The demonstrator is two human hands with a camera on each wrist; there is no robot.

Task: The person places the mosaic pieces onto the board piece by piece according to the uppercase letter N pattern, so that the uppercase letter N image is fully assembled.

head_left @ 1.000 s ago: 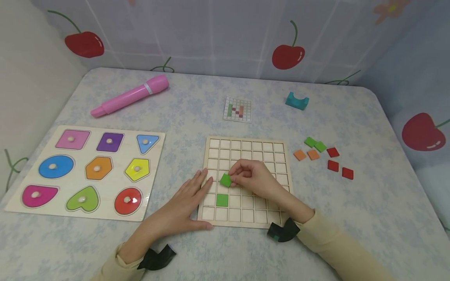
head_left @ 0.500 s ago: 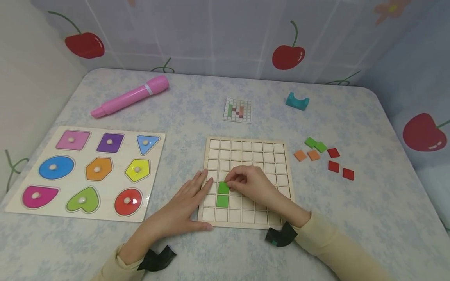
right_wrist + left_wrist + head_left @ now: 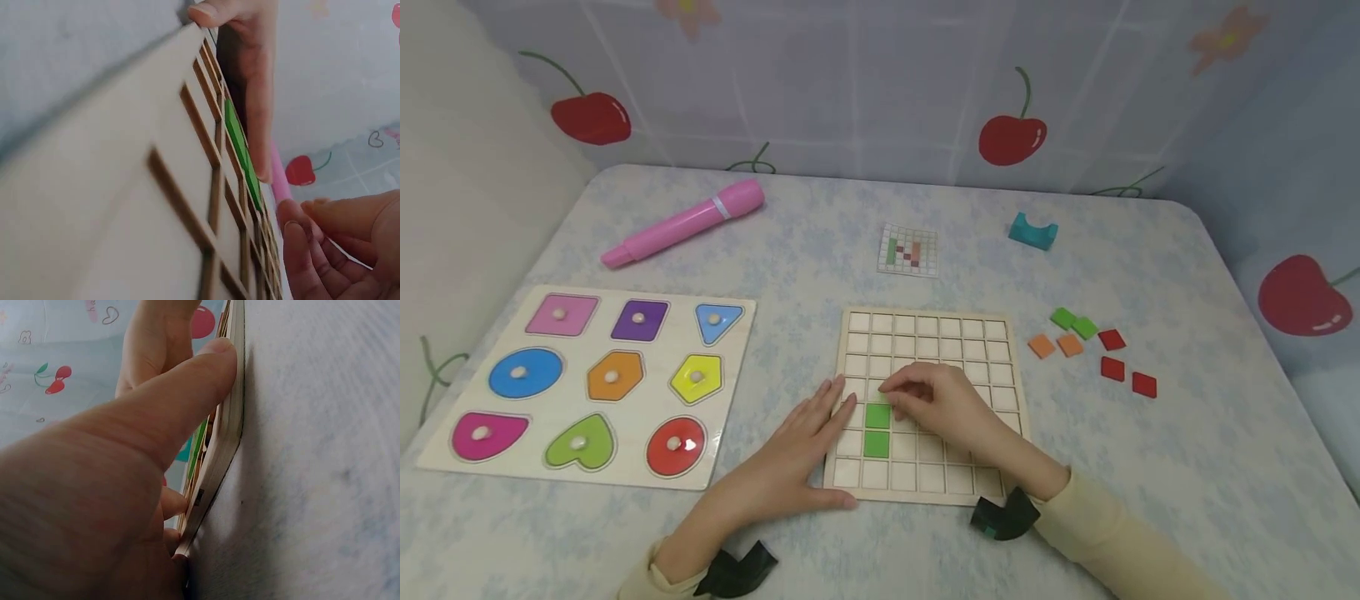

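A pale wooden grid board (image 3: 925, 495) lies at the table's middle. Two green square tiles, the upper tile (image 3: 877, 416) and the lower tile (image 3: 876, 444), lie flat in neighbouring cells of one column. My right hand (image 3: 947, 410) hovers over the board beside the upper tile, its fingers curled and thumb near the index fingertip; in the right wrist view no tile shows between them. My left hand (image 3: 797, 454) lies with fingers extended along the board's left edge, its thumb against the lower left corner, seen in the left wrist view on the board's side (image 3: 228, 428).
Right of the board lie loose green (image 3: 1063, 317), orange (image 3: 1042, 346) and red tiles (image 3: 1112, 368). Behind it are a small pattern card (image 3: 925, 271) and a teal arch block (image 3: 1032, 234). At left are a shape puzzle (image 3: 658, 400) and a pink pen-shaped toy (image 3: 677, 227).
The right hand brought the second green tile down into the cell above the first and let go of it. The left hand stayed in place. The head view tilted slightly upward.
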